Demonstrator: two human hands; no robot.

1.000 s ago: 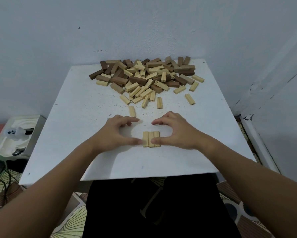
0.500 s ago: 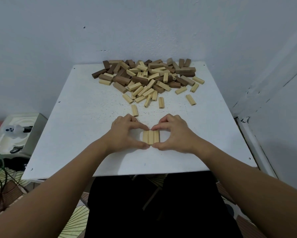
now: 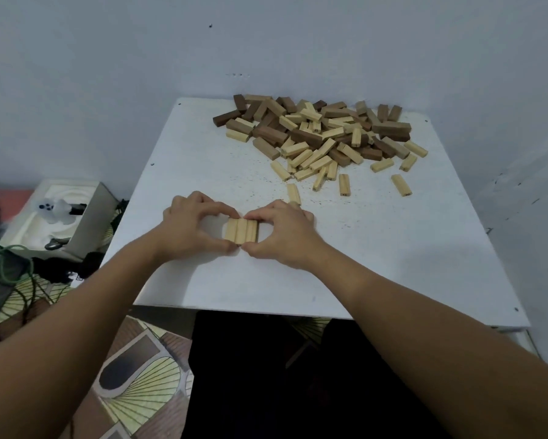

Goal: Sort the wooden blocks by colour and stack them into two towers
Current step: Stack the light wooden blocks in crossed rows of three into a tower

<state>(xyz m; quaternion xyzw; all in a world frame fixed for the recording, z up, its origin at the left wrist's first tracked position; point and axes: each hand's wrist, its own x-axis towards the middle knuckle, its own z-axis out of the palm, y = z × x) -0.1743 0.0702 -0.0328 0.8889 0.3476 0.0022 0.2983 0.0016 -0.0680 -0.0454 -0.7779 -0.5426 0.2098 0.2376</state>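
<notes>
Pale trio of blocks now squared flush, near-centre on white table. Left hand and right hand drawn in tighter, fingertips curled round both ends. First layer ready; mixed pile far right, unsorted.

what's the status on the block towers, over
Left hand and right hand pinch three light blocks flat in a row. Mixed pile unsorted at the table's far edge. Nothing in the way.
</notes>
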